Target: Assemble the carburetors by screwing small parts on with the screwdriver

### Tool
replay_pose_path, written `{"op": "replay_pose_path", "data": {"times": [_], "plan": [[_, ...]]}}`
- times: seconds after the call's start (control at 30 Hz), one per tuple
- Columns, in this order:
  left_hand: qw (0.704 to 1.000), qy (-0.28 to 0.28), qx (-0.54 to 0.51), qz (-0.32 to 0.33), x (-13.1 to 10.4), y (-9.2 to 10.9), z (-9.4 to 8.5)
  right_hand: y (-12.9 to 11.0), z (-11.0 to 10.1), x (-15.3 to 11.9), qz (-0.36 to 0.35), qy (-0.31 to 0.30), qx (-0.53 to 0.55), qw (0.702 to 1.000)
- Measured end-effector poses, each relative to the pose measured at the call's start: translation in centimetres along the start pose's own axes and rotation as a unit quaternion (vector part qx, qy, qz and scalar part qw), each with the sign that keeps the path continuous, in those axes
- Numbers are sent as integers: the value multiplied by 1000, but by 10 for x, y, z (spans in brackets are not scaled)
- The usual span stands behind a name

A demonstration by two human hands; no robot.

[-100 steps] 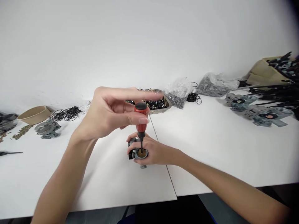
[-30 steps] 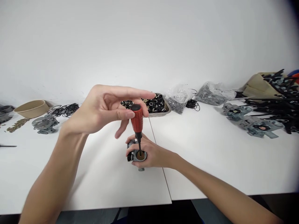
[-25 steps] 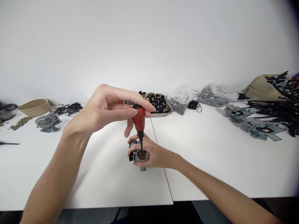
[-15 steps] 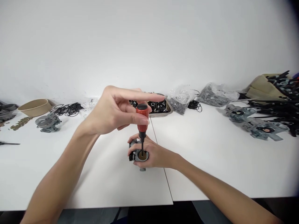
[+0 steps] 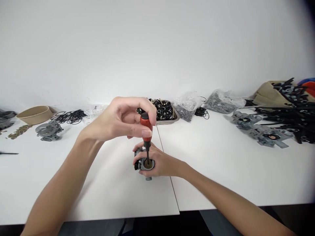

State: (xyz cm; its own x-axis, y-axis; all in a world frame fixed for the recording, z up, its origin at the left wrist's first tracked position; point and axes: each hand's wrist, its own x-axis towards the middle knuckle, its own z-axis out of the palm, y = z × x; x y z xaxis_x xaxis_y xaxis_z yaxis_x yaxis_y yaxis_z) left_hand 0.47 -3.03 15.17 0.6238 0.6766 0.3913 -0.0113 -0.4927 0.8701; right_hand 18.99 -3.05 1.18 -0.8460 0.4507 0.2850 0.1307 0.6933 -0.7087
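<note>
My left hand (image 5: 125, 118) grips the red handle of a screwdriver (image 5: 147, 137) between thumb and fingers. The screwdriver stands nearly upright, its tip down in the round bore of a grey metal carburetor (image 5: 142, 167), at a brass-coloured disc (image 5: 148, 165). My right hand (image 5: 158, 160) is wrapped round the carburetor from the right and holds it on the table. Part of the carburetor is hidden under those fingers. The exact contact of the tip is too small to make out.
A tray (image 5: 169, 122) of black and brass parts sits behind my hands, beside a bag of small metal pieces (image 5: 188, 109). Another carburetor (image 5: 49, 131) and a beige bowl (image 5: 34, 114) are at left. More carburetors (image 5: 270, 136) and black cables (image 5: 287, 118) lie at right.
The index finger of my left hand was stretched out past the handle and is now curled against it. The carburetor and my right hand keep their hold.
</note>
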Motion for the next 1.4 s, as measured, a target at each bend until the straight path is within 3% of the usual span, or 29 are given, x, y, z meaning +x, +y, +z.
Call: {"op": "replay_pose_path", "data": {"times": [0.2,0.47,0.67,0.87,1.1,1.3,1.4], "plan": [[999,47,7,15,3,-9,4,1,0,-1,0,1,2,1000],[999,-45,-17,-11,-3,3,3,8,4,2,-28,23,12,999],[1000,-26,-13,0,-1,1,9,8,4,2,-36,23,5,999],[996,71,13,53,2,-7,17,8,3,2,-32,17,4,999],[1000,5,6,8,-3,-2,8,9,2,2,-38,17,8,999],[1000,13,16,1,0,-6,2,7,0,2,-26,7,19,999],[998,49,37,25,2,-10,6,6,-2,2,-23,6,25,999]]}}
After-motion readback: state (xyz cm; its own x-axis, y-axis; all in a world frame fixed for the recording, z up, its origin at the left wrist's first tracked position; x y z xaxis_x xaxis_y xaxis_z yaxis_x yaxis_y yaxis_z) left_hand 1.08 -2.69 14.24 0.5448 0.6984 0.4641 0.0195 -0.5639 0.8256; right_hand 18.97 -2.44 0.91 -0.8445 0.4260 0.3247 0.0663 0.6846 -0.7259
